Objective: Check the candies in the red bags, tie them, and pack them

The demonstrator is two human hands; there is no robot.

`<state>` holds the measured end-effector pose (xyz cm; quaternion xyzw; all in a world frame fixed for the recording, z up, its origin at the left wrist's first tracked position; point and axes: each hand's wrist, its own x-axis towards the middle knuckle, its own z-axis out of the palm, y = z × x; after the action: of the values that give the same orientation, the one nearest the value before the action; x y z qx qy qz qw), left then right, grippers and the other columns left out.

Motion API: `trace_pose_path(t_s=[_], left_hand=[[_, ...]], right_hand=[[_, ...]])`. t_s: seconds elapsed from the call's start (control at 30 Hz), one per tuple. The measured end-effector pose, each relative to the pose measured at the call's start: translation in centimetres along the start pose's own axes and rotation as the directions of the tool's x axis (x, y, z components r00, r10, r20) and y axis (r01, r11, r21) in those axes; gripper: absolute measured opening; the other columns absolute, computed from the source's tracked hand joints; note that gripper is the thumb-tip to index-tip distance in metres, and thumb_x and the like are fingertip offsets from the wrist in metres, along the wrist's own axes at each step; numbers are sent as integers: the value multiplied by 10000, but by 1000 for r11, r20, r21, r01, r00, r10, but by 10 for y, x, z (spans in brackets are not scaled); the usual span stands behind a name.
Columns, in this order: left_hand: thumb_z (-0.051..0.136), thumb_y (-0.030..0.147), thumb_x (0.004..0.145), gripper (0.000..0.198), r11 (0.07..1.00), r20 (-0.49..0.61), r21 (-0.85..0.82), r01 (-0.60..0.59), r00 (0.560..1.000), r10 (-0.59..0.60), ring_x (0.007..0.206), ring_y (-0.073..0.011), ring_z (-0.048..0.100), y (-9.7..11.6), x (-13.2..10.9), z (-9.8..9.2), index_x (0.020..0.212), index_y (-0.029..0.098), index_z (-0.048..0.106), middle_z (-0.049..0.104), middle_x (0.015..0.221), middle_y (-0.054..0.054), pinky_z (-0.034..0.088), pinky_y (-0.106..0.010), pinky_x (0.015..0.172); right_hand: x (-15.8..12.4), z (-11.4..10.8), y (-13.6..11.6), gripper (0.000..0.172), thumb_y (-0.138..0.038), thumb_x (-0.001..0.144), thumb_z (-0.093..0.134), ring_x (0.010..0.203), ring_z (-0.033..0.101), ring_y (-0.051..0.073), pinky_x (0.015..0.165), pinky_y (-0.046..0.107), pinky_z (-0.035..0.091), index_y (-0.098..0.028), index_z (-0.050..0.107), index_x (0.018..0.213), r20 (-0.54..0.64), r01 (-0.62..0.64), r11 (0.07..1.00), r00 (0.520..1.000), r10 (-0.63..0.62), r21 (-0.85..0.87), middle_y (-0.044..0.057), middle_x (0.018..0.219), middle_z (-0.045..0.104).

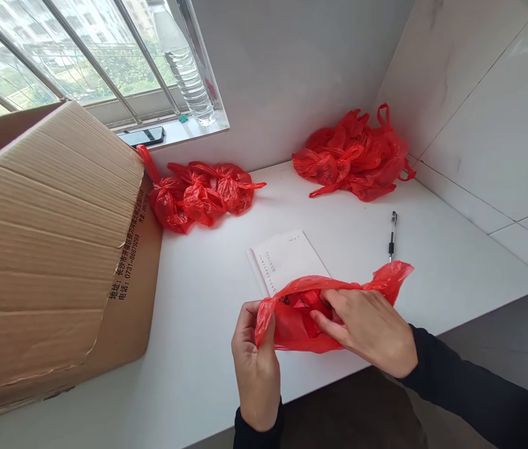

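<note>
In the head view, three small red bags [202, 196] beside the cardboard box [48, 262] look knotted and, I judge, done; the open bag [289, 327], held over the near side of the white table [198, 299], is not tied. A looser pile of red bags [355, 156] lies further back, and I cannot tell which are filled. My left hand [257, 368] pinches the open bag's left rim between thumb and fingers. My right hand [373, 324] reaches into its mouth, thumb and fingers slightly apart at the red packets [305, 300]; whether they grip one I cannot tell
</note>
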<state>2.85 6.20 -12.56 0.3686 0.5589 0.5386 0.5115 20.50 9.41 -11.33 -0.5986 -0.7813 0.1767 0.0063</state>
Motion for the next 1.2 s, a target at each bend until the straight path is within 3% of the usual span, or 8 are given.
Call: trace_pose_path(t_s=[0.23,0.4,0.53,0.73,0.87,0.97,1.07,1.2], left_hand=[[639,408,928,193,998,-27,-23,-51,998,50,849,-187,643,-7,-3,-1,925,215,623,697,924,-31,499,-273,721],[661,418,905,211,998,-5,-28,-60,998,59,797,-183,643,-6,-3,0,910,212,619,691,873,-36,504,-255,639],[691,426,885,229,998,19,-30,-59,998,60,768,-165,640,-1,-3,2,948,226,599,680,868,-25,511,-239,633],[709,466,870,283,1000,-8,24,-8,1000,9,591,-110,535,10,-2,8,981,251,563,612,718,33,480,-208,558],[654,500,902,274,994,-54,105,-7,998,13,647,-121,550,14,0,12,906,230,605,641,780,9,475,-210,571],[630,489,921,269,984,-91,168,-58,993,74,678,-123,543,16,0,13,900,222,662,658,828,0,477,-211,600],[631,458,927,247,976,-107,196,-98,987,121,708,-132,557,16,0,11,921,223,706,664,824,-1,481,-213,632],[651,442,916,233,968,-109,209,-137,981,162,745,-140,579,17,-2,10,939,230,745,665,807,0,491,-211,669]], right_hand=[[4,5,9,493,-358,1074,233,545,639,220,496,331,320,-229,569,737,3,34,999,999,-34,-33,32,630,668],[11,12,19,254,-291,1006,446,544,665,269,467,331,264,-204,627,850,-30,14,989,999,-18,-145,60,644,679],[9,8,22,289,-295,1000,459,566,672,266,485,323,257,-212,587,755,-54,-11,987,999,2,-159,64,644,675],[2,-12,23,170,-312,1003,450,590,660,245,484,310,263,-222,555,903,-145,-131,980,983,109,-153,35,691,694],[3,-18,24,109,-301,997,460,561,631,213,488,296,289,-239,512,925,-153,-116,993,982,109,-37,-18,638,656],[3,-17,27,80,-267,1000,452,603,644,219,494,292,275,-233,518,969,-177,-108,992,980,94,-71,-8,690,665],[-1,-16,31,92,-222,994,445,663,658,233,499,289,254,-229,537,999,-116,-52,988,993,35,-146,17,767,676],[-3,-16,33,136,-213,1006,422,584,625,226,489,297,230,-212,552,969,0,-60,982,998,61,-178,6,681,633]])
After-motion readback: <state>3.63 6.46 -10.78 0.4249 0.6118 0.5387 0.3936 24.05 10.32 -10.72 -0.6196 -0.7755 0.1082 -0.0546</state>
